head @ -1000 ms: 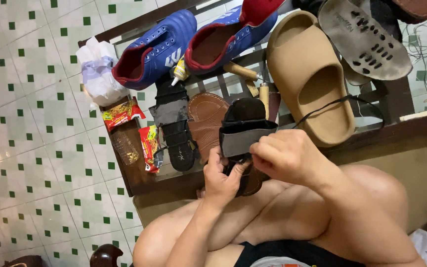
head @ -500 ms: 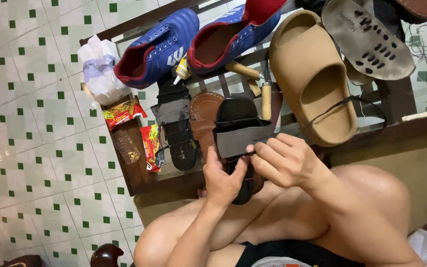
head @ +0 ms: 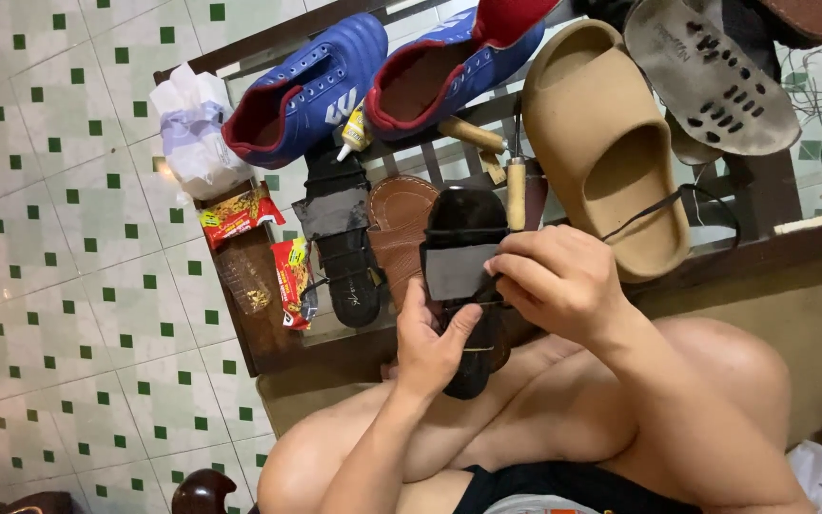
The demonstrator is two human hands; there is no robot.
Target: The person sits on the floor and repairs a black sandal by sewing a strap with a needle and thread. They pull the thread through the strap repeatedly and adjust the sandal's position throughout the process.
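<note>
I hold a black sandal (head: 464, 238) over my lap, toe pointing away. My left hand (head: 428, 341) grips its heel end from below, thumb lying across the insole. My right hand (head: 557, 282) pinches at the sandal's grey strap (head: 457, 270), and a thin dark thread (head: 649, 206) runs from those fingers across the tan slide. A matching black sandal (head: 342, 238) lies on the low wooden table (head: 257, 333) to the left, beside a brown sandal (head: 403, 221).
On the table stand two blue sport shoes (head: 308, 88), a big tan slide (head: 601, 143), a grey sole (head: 706, 76), a glue tube (head: 354, 131), wooden-handled tools (head: 516, 190), snack packets (head: 240, 213) and a white plastic bag (head: 194, 133). Green-dotted floor tiles (head: 59, 238) lie left.
The sandal has shifted slightly up and left in my hands. My right hand has slid from over the strap to its right side, uncovering the grey strap.
</note>
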